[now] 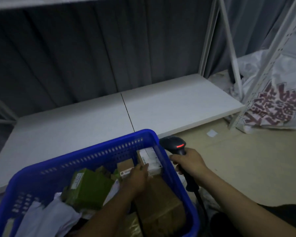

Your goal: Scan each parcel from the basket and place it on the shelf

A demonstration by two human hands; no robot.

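Note:
A blue plastic basket (85,156) stands in front of me, filled with several parcels: green boxes (91,187), brown cartons (161,200) and white bags (46,218). My left hand (138,177) reaches into the basket and lies against a small white-labelled box (150,158) at its far right corner; whether it grips the box is unclear. My right hand (189,163) grips a black barcode scanner (175,144) just outside the basket's right wall, its red light on. The low white shelf board (169,103) lies bare beyond the basket.
White metal shelf uprights (234,65) stand at the right. A big white printed sack (277,100) leans behind them. A small white paper scrap (211,133) lies on the tan floor. A dark curtain hangs behind the shelf.

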